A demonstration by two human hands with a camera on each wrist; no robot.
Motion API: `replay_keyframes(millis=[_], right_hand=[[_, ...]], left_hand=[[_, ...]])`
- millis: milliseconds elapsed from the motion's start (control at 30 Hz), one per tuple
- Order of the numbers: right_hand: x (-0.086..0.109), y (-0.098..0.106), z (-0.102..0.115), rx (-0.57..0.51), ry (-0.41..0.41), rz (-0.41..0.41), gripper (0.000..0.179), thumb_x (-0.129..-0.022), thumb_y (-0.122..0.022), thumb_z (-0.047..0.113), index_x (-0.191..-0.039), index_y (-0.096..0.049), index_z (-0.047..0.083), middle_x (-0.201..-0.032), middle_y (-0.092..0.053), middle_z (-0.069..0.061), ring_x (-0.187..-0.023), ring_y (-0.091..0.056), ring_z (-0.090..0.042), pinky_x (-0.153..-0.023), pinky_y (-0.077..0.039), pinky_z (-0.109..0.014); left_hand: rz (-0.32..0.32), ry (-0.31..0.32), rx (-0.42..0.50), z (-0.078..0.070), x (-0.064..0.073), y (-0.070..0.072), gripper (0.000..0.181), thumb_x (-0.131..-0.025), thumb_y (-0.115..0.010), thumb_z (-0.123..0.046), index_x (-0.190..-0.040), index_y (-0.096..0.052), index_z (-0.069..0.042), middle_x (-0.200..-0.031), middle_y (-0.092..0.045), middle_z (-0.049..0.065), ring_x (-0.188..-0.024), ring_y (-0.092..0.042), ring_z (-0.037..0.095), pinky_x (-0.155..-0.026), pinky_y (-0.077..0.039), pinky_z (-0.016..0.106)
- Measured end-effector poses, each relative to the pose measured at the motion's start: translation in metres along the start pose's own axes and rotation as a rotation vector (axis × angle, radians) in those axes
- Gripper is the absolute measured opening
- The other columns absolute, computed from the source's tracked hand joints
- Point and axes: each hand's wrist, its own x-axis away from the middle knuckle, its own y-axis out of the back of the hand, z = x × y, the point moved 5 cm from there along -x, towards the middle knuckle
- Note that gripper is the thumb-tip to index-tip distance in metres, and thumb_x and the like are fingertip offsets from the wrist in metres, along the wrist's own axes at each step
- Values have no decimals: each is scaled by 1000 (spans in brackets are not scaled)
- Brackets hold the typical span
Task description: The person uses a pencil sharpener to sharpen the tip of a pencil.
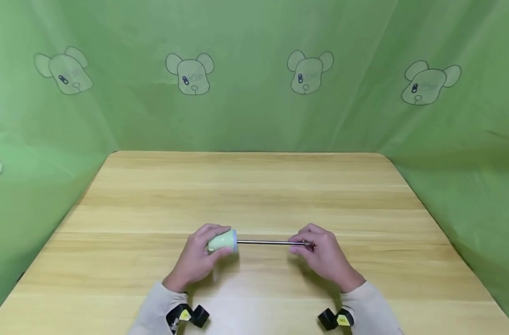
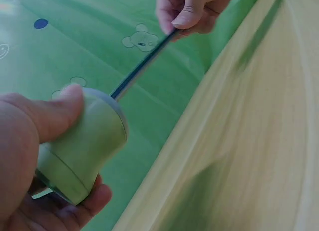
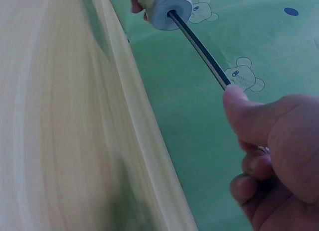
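Between both hands, a tool with a light green rounded handle (image 1: 222, 240) and a thin straight metal rod (image 1: 262, 242) lies level over the table. My left hand (image 1: 200, 255) grips the handle, thumb on one side and fingers round the other. A pale blue-grey collar (image 3: 170, 12) rings the handle where the rod comes out, seen in the right wrist view. My right hand (image 1: 324, 253) pinches the rod near its far end between thumb and fingers. Those fingers mostly hide the tip; a small metallic bit (image 3: 263, 149) glints among them.
A light wood table (image 1: 254, 195) spreads under the hands, with shadows of both hands on it. Green curtains (image 1: 246, 121) printed with bear heads hang behind it and at both sides. Each wrist carries a small black camera (image 1: 201, 316) over a pale sleeve (image 1: 155, 309).
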Motion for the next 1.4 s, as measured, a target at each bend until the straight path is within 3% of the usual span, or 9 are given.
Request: replay_keyframes(millis=[133,367,633,933,1100,1233,1333,1400], right_hand=[[0,-2,1,-6,40,-60,22,-67,-84,-4,-85,-75,5,-82,-60,6,-64,-52,-4,-51,-48,-16],[5,-4,8,-9,136,-140,29,-61,-82,-16,-82,-72,2,-82,-59,3,-68,-58,-7,-61,-52,-12],[5,-9,12,-90,200,-105,27,-65,-82,-13,-84,-73,3,-81,-62,0,-66,-59,-9,-59,-51,-13],[1,-10,16,-20,212,-141,28,-64,-82,-14,-84,-71,3,-84,-60,1,-67,-56,-8,-58,-49,-10],[0,-13,15,-1,211,-131,21,-68,-85,1,-82,-71,6,-83,-61,2,-61,-51,-8,-52,-42,-10],[0,-14,18,134,228,-180,16,-74,-83,19,-79,-72,10,-80,-63,3,-63,-55,-13,-63,-43,-21],[-2,-14,23,240,249,-264,14,-74,-82,21,-77,-73,11,-77,-64,1,-68,-59,-18,-70,-44,-36],[-3,-14,25,275,266,-303,14,-74,-79,20,-78,-72,9,-76,-63,-1,-68,-59,-19,-69,-44,-39]], left_hand=[[-9,35,21,0,0,2,35,-85,-74,-15,-117,-66,-3,-107,-66,10,-78,-58,16,-64,-52,24],[-22,26,59,1,1,2,23,-92,-66,-14,-112,-67,-3,-94,-66,8,-72,-58,18,-66,-52,27],[6,73,64,1,4,0,29,-89,-69,-19,-113,-67,-2,-103,-69,8,-74,-59,8,-71,-54,28],[27,76,88,0,2,-2,26,-91,-67,-21,-111,-67,-4,-95,-68,6,-68,-58,8,-61,-53,25],[32,66,88,-1,0,-3,25,-91,-68,-20,-110,-68,-5,-91,-68,4,-68,-57,8,-61,-52,26],[57,149,129,1,0,-7,26,-91,-67,-24,-108,-69,-4,-78,-66,1,-57,-58,14,-50,-51,25],[61,233,190,2,1,-10,29,-91,-68,-27,-107,-69,-3,-70,-64,2,-50,-59,22,-42,-50,27],[55,265,225,2,1,-10,30,-91,-68,-27,-107,-68,-2,-68,-63,4,-48,-59,26,-38,-49,30]])
